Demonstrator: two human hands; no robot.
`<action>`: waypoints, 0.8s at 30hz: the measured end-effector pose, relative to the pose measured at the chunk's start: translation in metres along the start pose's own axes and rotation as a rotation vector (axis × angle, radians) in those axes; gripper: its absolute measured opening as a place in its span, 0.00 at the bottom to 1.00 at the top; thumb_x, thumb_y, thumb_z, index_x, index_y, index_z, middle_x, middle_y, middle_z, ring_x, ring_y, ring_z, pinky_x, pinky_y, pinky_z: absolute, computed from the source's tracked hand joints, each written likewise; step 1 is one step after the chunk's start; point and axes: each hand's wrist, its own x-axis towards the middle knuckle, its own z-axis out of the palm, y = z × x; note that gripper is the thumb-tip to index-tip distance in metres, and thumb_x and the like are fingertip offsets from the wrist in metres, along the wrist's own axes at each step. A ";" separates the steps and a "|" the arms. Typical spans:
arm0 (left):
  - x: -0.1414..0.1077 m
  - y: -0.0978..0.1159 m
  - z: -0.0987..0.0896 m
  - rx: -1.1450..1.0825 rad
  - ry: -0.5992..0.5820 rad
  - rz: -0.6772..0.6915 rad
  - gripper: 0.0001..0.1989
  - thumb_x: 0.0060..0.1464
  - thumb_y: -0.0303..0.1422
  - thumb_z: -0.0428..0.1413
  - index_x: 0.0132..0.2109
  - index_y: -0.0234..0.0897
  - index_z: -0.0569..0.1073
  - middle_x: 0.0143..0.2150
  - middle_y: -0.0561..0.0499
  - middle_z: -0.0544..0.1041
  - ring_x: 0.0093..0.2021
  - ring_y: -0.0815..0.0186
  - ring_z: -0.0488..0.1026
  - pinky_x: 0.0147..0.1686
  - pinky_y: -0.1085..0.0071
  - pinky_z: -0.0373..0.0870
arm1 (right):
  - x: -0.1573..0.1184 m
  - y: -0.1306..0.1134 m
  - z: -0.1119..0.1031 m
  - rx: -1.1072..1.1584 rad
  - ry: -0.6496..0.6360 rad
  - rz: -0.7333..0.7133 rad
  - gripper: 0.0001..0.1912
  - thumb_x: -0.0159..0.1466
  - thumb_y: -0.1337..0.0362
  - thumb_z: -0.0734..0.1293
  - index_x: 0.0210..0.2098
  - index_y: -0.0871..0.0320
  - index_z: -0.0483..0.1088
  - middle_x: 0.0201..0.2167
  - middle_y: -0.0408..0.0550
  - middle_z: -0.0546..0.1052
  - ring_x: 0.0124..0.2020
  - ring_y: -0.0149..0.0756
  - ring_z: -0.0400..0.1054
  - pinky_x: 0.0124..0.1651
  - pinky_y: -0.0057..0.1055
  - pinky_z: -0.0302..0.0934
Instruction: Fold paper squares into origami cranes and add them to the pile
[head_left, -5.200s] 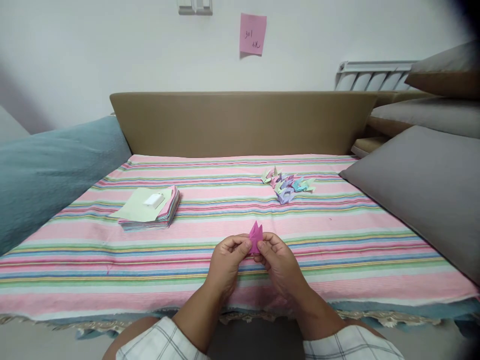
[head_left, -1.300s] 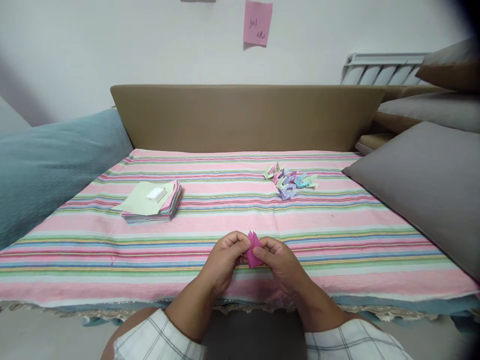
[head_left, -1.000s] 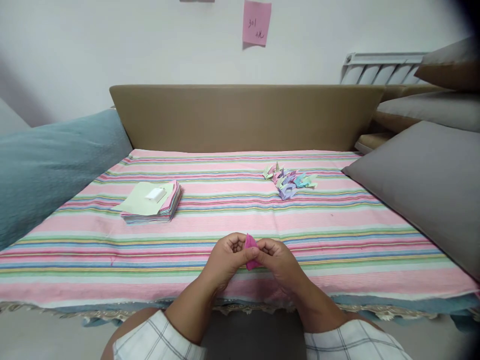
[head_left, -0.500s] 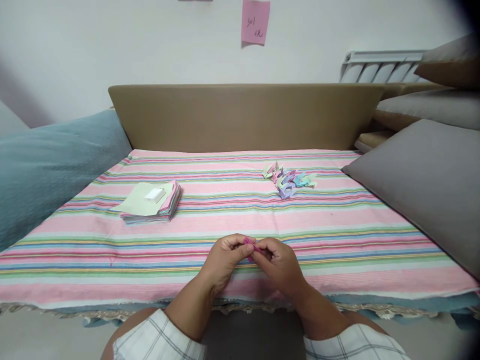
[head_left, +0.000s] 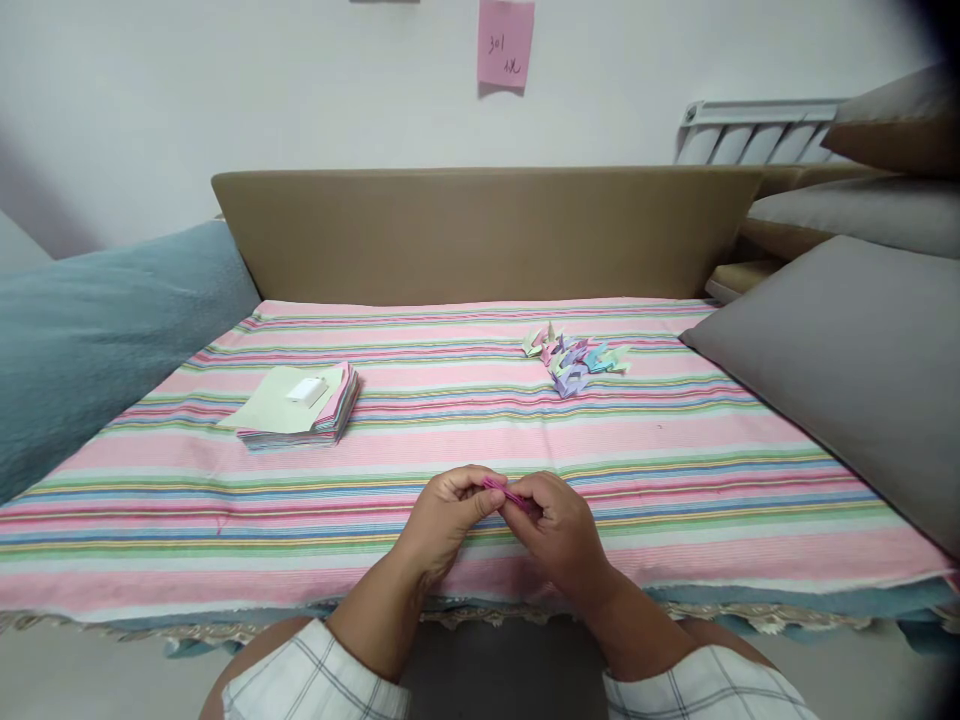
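A small folded piece of magenta paper is pinched between both hands, just above the striped cloth near its front edge. My left hand grips its left end between thumb and fingers. My right hand is closed on the right end, and the fingers cover much of the paper. Farther off to the right lies a cluster of folded paper figures in purple, green, pink and blue. To the left rests a stack of coloured paper sheets, a pale yellow one on top, with a small white box on it.
The striped cloth covers the seat up to a brown backrest. A grey cushion leans at the right, below more stacked cushions. A blue-covered armrest borders the left. A pink note hangs on the wall.
The magenta paper has turned between my fingers and now shows as a flatter, longer strip. Both hands keep nearly the same place. The view has shifted slightly.
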 end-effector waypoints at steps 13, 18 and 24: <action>-0.001 0.008 0.005 -0.130 0.104 -0.059 0.13 0.38 0.35 0.66 0.26 0.31 0.73 0.22 0.54 0.72 0.23 0.73 0.67 0.26 0.76 0.64 | 0.002 -0.004 -0.002 0.406 -0.370 0.398 0.16 0.61 0.53 0.62 0.29 0.59 0.70 0.21 0.40 0.66 0.23 0.28 0.58 0.27 0.26 0.52; -0.001 0.007 0.005 -0.109 0.102 -0.052 0.16 0.39 0.40 0.65 0.25 0.32 0.69 0.19 0.54 0.70 0.18 0.73 0.65 0.19 0.75 0.62 | 0.002 -0.003 0.001 0.514 -0.386 0.463 0.16 0.60 0.53 0.63 0.25 0.60 0.70 0.18 0.39 0.64 0.22 0.27 0.55 0.26 0.26 0.49; -0.001 0.005 0.005 0.007 0.102 -0.029 0.18 0.41 0.42 0.63 0.23 0.33 0.66 0.16 0.56 0.68 0.13 0.73 0.62 0.12 0.77 0.57 | -0.001 -0.003 0.006 0.626 -0.479 0.532 0.16 0.59 0.52 0.64 0.28 0.59 0.70 0.23 0.43 0.72 0.24 0.29 0.61 0.29 0.26 0.54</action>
